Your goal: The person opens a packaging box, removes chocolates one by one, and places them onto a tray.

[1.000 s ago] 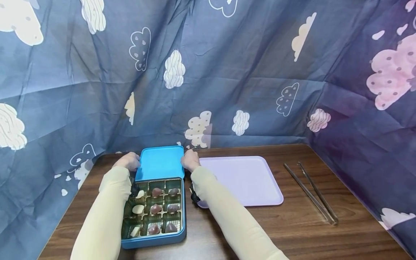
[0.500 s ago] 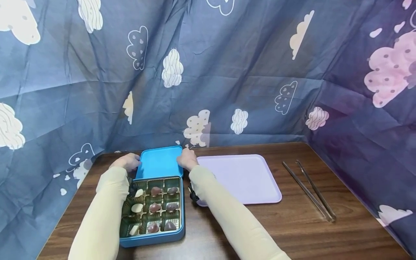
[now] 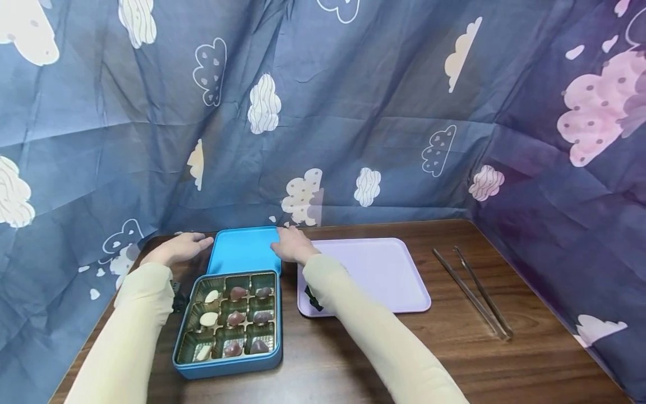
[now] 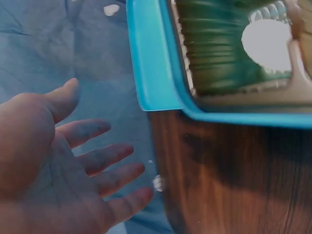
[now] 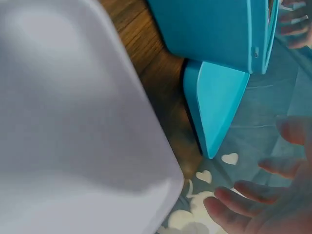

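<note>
Head view, from where I stand: bright-blue, shallow, metal-looking lid (image 3: 243, 250) sits directly behind square blue box (image 3: 229, 368) of small brown and white sweets (image 3: 235, 318). Left hand (image 3: 183, 248): grip spread, lid just to its right. Right hand (image 3: 292, 245): grip spread, looks nearer, overlapping lid's far corner; contact unclear. Lid's long axis: can't tell.

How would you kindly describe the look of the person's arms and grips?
The left sleeve and right sleeve are long, plain and pale yellow. Near their ends show a left black fitting and a right black fitting, too small to identify. The left grip and right grip wear no gloves.
</note>
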A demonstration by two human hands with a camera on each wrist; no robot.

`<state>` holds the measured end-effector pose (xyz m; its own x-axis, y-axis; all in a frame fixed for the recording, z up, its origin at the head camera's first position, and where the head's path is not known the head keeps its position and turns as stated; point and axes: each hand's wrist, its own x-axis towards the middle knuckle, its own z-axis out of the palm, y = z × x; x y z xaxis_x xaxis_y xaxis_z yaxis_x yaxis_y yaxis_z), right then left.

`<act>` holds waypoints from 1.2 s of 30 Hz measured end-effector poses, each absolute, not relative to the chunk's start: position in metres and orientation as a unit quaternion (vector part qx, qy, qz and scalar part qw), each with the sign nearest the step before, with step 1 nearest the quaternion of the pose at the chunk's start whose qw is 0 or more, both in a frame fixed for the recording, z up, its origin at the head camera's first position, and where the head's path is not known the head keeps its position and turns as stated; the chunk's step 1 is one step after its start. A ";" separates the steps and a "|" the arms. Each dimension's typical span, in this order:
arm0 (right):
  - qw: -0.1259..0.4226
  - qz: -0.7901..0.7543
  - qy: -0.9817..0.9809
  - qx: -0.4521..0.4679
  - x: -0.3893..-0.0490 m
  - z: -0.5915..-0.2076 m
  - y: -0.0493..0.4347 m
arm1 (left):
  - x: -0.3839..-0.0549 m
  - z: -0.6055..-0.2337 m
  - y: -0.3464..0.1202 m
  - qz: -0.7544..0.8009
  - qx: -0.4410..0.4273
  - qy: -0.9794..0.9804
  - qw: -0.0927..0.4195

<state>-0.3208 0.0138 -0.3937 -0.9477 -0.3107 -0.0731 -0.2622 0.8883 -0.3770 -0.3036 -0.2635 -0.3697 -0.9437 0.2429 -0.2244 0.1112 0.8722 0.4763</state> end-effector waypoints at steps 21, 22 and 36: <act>-0.119 -0.022 0.955 -0.272 -0.251 -0.374 0.060 | -0.236 -0.390 -0.272 0.266 0.134 0.953 0.046; -0.123 -0.024 0.954 -0.274 -0.248 -0.375 0.062 | -0.231 -0.391 -0.272 0.267 0.135 0.953 0.044; -0.152 -0.213 0.949 -0.177 -0.222 -0.380 0.138 | -0.187 -0.403 -0.276 0.340 0.092 0.935 0.034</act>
